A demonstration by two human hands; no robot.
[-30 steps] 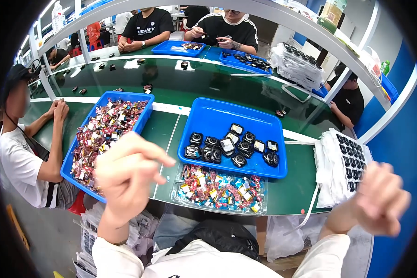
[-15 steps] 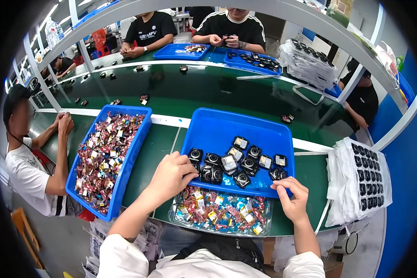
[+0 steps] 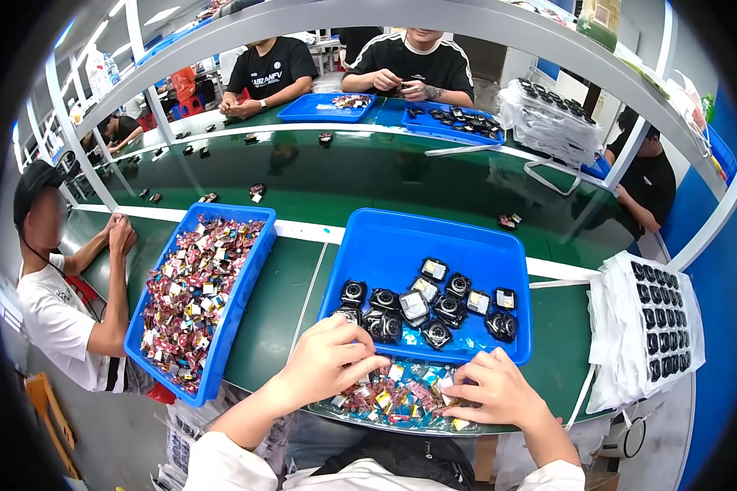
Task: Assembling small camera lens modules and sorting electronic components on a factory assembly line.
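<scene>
My left hand (image 3: pixel 329 362) is over the near left edge of the blue tray (image 3: pixel 434 227), its fingers curled and the thumb close against them. Anything held there is too small to make out. My right hand (image 3: pixel 499 391) reaches over the near right part of a clear tray of small parts (image 3: pixel 405 394), thumb and fingers apart, the tips close to the parts. These look like little circuit boards with pink wrapping and white or yellow blocks. Inside the blue tray lie several black watch-like housings (image 3: pixel 450 309), some with a pale block on top.
On the left stands a long blue tray heaped with small boards (image 3: pixel 196 303). Stacked white trays of black housings (image 3: pixel 651 327) are at the right. Beyond runs a green conveyor belt (image 3: pixel 368 168) with scattered parts. A person (image 3: pixel 53 295) sits at the left; others sit across the belt.
Both hands have come off the blue tray's near edge. My left hand has moved right and nearer to me; my right has dropped to the clear tray. The whole view has shifted slightly.
</scene>
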